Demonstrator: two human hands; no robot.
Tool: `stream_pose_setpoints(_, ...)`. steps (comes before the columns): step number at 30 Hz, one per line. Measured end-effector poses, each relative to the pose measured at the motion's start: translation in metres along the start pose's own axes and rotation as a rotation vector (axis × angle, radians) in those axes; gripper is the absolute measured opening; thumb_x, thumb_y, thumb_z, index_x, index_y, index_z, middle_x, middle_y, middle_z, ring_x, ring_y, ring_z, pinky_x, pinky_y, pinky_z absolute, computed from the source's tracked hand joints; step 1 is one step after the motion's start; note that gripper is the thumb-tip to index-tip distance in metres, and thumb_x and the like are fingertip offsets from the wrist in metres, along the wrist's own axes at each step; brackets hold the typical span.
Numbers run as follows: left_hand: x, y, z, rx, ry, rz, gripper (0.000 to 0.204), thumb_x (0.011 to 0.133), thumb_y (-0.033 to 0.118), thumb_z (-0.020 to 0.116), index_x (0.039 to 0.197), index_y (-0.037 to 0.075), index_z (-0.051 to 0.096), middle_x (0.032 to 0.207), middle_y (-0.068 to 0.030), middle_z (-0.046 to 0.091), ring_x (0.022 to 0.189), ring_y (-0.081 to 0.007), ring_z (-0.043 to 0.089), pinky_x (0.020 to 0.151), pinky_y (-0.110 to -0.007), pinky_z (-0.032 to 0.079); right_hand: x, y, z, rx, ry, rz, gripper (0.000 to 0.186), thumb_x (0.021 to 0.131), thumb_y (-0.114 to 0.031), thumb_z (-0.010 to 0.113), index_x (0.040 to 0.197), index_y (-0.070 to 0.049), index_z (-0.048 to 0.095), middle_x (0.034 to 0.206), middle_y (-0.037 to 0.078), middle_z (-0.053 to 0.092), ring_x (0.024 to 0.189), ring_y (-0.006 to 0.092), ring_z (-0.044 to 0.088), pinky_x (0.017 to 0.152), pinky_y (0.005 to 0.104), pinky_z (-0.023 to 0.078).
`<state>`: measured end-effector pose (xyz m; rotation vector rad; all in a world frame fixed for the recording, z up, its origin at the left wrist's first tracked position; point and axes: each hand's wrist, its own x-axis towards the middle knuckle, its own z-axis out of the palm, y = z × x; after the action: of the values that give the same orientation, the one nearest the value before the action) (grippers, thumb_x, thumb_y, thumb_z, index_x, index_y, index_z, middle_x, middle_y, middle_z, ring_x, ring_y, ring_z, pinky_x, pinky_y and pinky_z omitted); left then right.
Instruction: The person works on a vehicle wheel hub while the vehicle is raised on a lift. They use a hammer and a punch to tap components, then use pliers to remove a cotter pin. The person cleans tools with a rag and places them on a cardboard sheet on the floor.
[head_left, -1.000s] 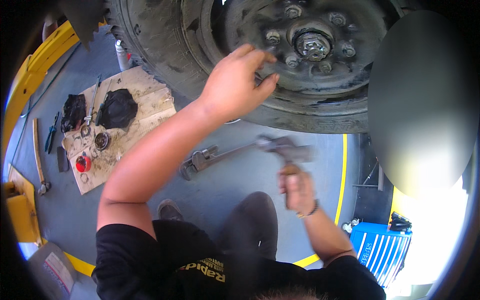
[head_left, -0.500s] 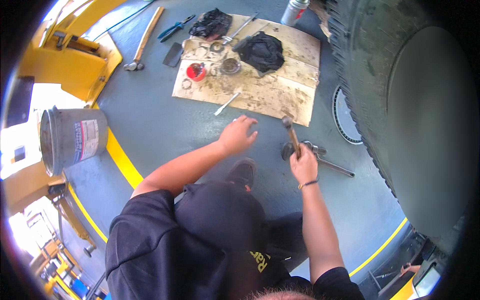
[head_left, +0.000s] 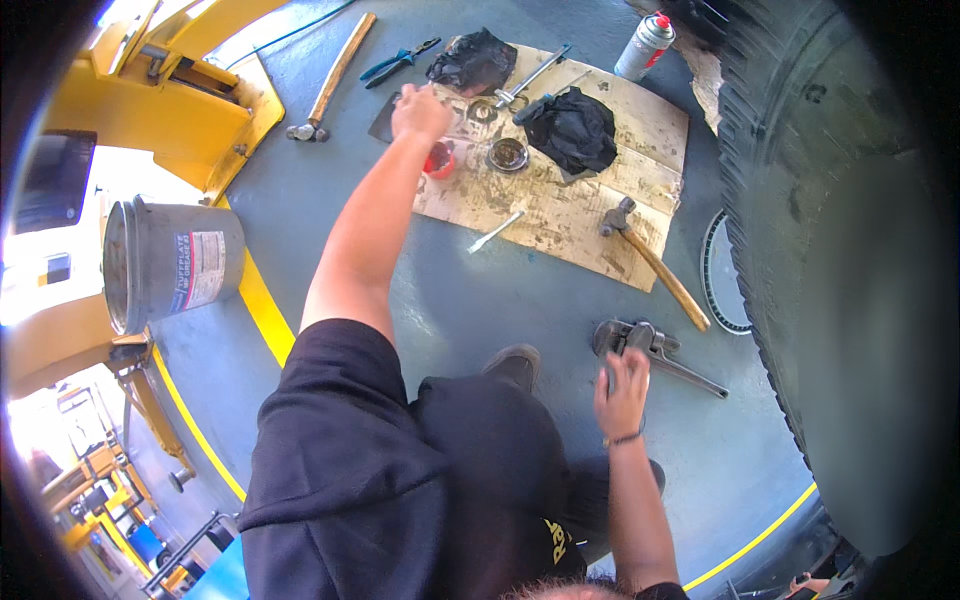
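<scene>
Two hands: right hand [head_left: 624, 392] released, fingers loosely spread, with no grasp visible; left hand [head_left: 422, 112] reaches across the cardboard [head_left: 560, 235], and whether its fingers hold anything cannot be told.
Hammer [head_left: 662, 275]: half a second ago it was in the right hand; now it lies down, head on the cardboard, handle over the floor [head_left: 440, 280]. Striking has therefore paused, and the right hand is free of the tool.
Left reach: earlier over bare floor, now just above the tub [head_left: 443, 163]; the work has shifted to the laid-out items.
Wrench: one wrench [head_left: 652, 345], on the floor; the right fingertips overlap it in view, contact unclear.
Hammers: two, counting the other hammer [head_left: 341, 72] on the floor.
Rags: two, black; one rag [head_left: 475, 62] beside the pliers [head_left: 400, 63], one rag [head_left: 575, 133] near the dish [head_left: 508, 155].
Tub: one, red, on the cardboard, partly behind the left arm.
Dish, pliers, spray can [head_left: 645, 50], bucket [head_left: 200, 255], tyre [head_left: 770, 200]: one each.
</scene>
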<state>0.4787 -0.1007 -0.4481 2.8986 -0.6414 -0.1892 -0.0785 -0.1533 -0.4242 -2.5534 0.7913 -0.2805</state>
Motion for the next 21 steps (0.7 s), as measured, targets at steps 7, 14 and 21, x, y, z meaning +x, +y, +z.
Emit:
stream_pose_setpoints(7, 0.058, -0.086, 0.019, 0.057, -0.029, -0.211, 0.051, 0.093, 0.037, 0.061, 0.138, 0.012, 0.059, 0.161, -0.0148, 0.033, 0.14, -0.0369, 0.045, 0.113, -0.047, 0.041, -0.105, 0.026, -0.041, 0.089, -0.185, 0.32, 0.024, 0.084, -0.004, 0.065, 0.107, -0.005, 0.066, 0.126, 0.019, 0.051, 0.109, 0.035, 0.058, 0.097, 0.0456, 0.046)
stream_pose_setpoints(14, 0.082, -0.092, 0.012, 0.092, -0.231, -0.196, 0.062, 0.091, 0.039, 0.072, 0.147, 0.022, 0.05, 0.167, -0.0109, 0.02, 0.148, -0.0357, 0.033, 0.116, -0.053, 0.036, -0.098, 0.067, -0.098, -0.074, -0.151, 0.435, 0.02, 0.085, -0.003, 0.062, 0.104, -0.002, 0.065, 0.125, 0.02, 0.05, 0.111, 0.0361, 0.057, 0.099, 0.0451, 0.045)
stream_pose_setpoints(21, 0.113, -0.083, 0.004, 0.316, -0.45, -0.132, 0.09, 0.074, 0.026, 0.089, 0.152, 0.025, 0.044, 0.171, -0.0078, 0.003, 0.155, -0.0366, 0.015, 0.116, -0.064, 0.028, -0.097, 0.026, -0.09, 0.058, -0.186, 0.421, 0.017, 0.084, -0.003, 0.063, 0.101, -0.003, 0.066, 0.122, 0.02, 0.05, 0.105, 0.0352, 0.059, 0.096, 0.0433, 0.048)
